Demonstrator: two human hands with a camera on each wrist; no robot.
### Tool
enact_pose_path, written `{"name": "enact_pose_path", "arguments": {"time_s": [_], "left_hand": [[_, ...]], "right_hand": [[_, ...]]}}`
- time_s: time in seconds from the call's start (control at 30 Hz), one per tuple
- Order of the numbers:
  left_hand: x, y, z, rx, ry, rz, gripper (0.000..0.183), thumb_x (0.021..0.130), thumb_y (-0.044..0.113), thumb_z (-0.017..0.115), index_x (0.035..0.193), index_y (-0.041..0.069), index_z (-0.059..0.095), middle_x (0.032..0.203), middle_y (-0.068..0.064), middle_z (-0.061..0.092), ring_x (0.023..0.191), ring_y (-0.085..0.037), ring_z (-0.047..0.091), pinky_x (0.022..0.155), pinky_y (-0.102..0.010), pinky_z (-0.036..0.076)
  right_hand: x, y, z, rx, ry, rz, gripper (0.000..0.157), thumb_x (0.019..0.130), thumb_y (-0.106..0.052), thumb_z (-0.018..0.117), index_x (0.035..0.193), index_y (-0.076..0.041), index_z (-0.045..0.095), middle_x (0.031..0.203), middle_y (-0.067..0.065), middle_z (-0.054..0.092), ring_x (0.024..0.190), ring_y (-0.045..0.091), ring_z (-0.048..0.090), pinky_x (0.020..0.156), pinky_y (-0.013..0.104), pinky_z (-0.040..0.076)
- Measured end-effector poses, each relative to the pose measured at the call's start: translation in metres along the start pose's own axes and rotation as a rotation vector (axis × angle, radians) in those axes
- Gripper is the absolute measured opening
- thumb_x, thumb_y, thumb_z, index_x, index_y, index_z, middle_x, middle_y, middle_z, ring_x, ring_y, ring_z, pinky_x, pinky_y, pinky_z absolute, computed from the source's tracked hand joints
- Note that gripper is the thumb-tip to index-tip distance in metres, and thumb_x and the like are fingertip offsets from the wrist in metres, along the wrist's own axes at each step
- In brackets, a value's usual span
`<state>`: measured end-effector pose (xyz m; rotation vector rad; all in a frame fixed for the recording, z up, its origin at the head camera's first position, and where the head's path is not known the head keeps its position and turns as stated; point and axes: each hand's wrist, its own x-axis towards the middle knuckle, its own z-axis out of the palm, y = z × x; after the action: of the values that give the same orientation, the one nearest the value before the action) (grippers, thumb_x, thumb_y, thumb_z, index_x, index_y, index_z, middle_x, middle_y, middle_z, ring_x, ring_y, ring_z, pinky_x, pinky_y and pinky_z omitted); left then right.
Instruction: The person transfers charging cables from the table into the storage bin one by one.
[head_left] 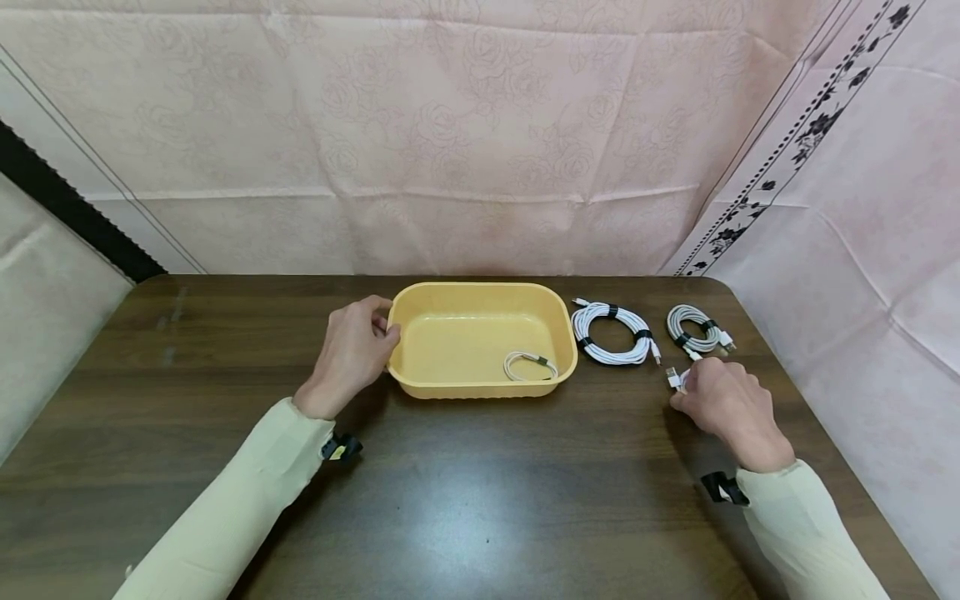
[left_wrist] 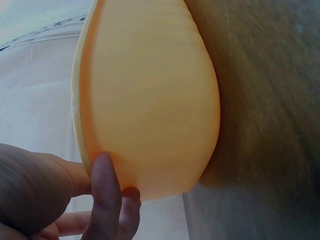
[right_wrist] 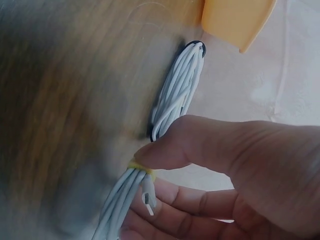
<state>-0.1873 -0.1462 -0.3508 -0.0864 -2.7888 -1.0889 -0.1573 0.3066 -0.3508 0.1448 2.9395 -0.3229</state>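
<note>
My left hand [head_left: 348,354] pinches the left rim of a yellow plastic basin [head_left: 480,390], fingertips against its outer wall in the left wrist view. Inside the basin, towards its front right, lies a small coiled white cable [head_left: 517,357] with a dark tie. Over at the right of the table, my right hand [head_left: 726,402] pinches another coiled white cable [right_wrist: 120,195]. The thumb is on its yellow tie, and a USB plug [right_wrist: 149,200] shows beside the strands. In the head view this hand hides most of that coil.
Between the basin and the right hand lies a larger white cable coil [head_left: 615,357] with black ties. A smaller coil [head_left: 678,321], also black-tied, lies just beyond the right hand. Pale patterned cloth [head_left: 450,150] hangs behind the brown wooden table [head_left: 420,517] and along its sides.
</note>
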Motion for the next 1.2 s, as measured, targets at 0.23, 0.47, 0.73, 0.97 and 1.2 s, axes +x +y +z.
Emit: {"name": "enact_pose_path", "arguments": {"time_s": [0.23, 0.47, 0.73, 0.97, 1.2], "left_hand": [[0.000, -0.001, 0.000, -0.002, -0.004, 0.008, 0.034, 0.097, 0.009, 0.062, 0.129, -0.004, 0.063, 0.093, -0.016, 0.069, 0.076, -0.023, 0.066, 0.058, -0.026, 0.054], [0.000, -0.001, 0.000, 0.003, -0.004, 0.002, 0.035, 0.097, 0.010, 0.062, 0.129, -0.004, 0.063, 0.093, -0.015, 0.069, 0.077, -0.022, 0.066, 0.058, -0.025, 0.054], [0.000, -0.001, 0.001, 0.002, -0.007, -0.004, 0.035, 0.098, 0.010, 0.062, 0.130, -0.003, 0.063, 0.093, -0.016, 0.069, 0.075, -0.022, 0.065, 0.057, -0.025, 0.053], [0.000, -0.001, 0.001, 0.005, -0.007, -0.002, 0.035, 0.098, 0.010, 0.063, 0.129, -0.003, 0.063, 0.093, -0.016, 0.068, 0.075, -0.022, 0.065, 0.057, -0.025, 0.053], [0.000, 0.000, 0.000, 0.006, 0.000, -0.007, 0.034, 0.097, 0.011, 0.063, 0.128, -0.003, 0.064, 0.093, -0.015, 0.068, 0.074, -0.022, 0.064, 0.058, -0.024, 0.052]], "right_hand": [[-0.001, 0.002, 0.001, 0.011, 0.042, -0.013, 0.031, 0.084, -0.024, 0.071, 0.066, -0.018, 0.047, 0.067, 0.000, 0.044, 0.063, 0.020, 0.043, 0.052, 0.034, 0.030], [-0.001, 0.007, -0.002, 0.009, 0.073, -0.041, 0.015, 0.083, -0.023, 0.071, 0.077, -0.016, 0.060, 0.077, 0.008, 0.058, 0.066, 0.024, 0.052, 0.051, 0.035, 0.036], [-0.002, 0.011, -0.003, 0.000, 0.115, -0.089, 0.012, 0.083, -0.024, 0.073, 0.085, -0.014, 0.067, 0.078, 0.009, 0.064, 0.066, 0.025, 0.056, 0.049, 0.037, 0.038], [-0.004, 0.012, -0.003, 0.003, 0.162, -0.132, 0.014, 0.082, -0.023, 0.074, 0.089, -0.012, 0.067, 0.072, 0.001, 0.060, 0.064, 0.022, 0.054, 0.048, 0.033, 0.035], [-0.004, 0.014, -0.003, 0.009, 0.189, -0.172, 0.012, 0.081, -0.021, 0.073, 0.087, -0.014, 0.065, 0.072, -0.001, 0.059, 0.064, 0.021, 0.052, 0.049, 0.032, 0.033]]}}
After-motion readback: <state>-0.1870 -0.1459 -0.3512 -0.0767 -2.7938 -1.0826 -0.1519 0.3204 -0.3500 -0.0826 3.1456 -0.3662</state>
